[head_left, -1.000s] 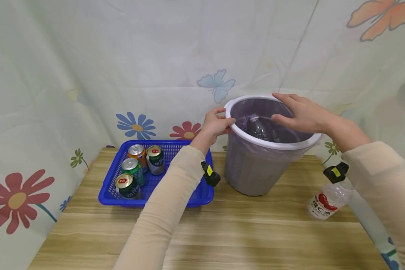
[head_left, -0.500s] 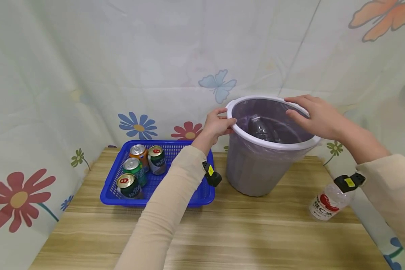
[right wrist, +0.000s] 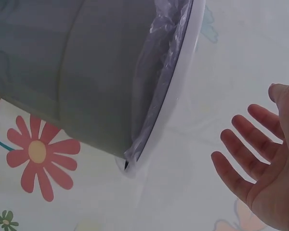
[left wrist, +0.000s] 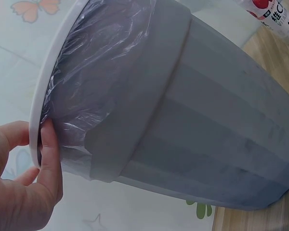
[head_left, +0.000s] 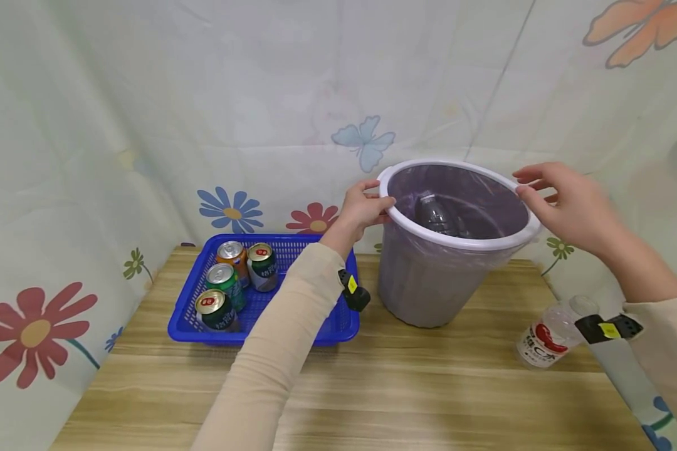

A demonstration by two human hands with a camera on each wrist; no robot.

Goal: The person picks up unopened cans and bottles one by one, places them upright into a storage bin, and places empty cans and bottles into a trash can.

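A grey trash can (head_left: pixel 429 288) stands on the table with a white rim ring (head_left: pixel 474 243) and a thin plastic liner (left wrist: pixel 101 67). My left hand (head_left: pixel 358 210) pinches the ring at its left side; in the left wrist view, fingers (left wrist: pixel 50 159) lie under the ring. A clear plastic bottle (head_left: pixel 431 212) leans inside the can. My right hand (head_left: pixel 570 200) is beside the right part of the ring in the head view. The right wrist view shows that hand (right wrist: pixel 269 163) apart from the ring, holding nothing, its fingers spread and slightly bent.
A blue plastic basket (head_left: pixel 183 313) with several drink cans, among them a green can (head_left: pixel 225 288), is left of the trash can. At the right, a transparent bottle (head_left: pixel 544 341) with a red-and-white label stands tilted in view near the table's edge. A patterned curtain (head_left: pixel 276 94) hangs behind.
My right hand has moved right, from over the trash can's opening to beside its right rim. The left hand stays on the rim.
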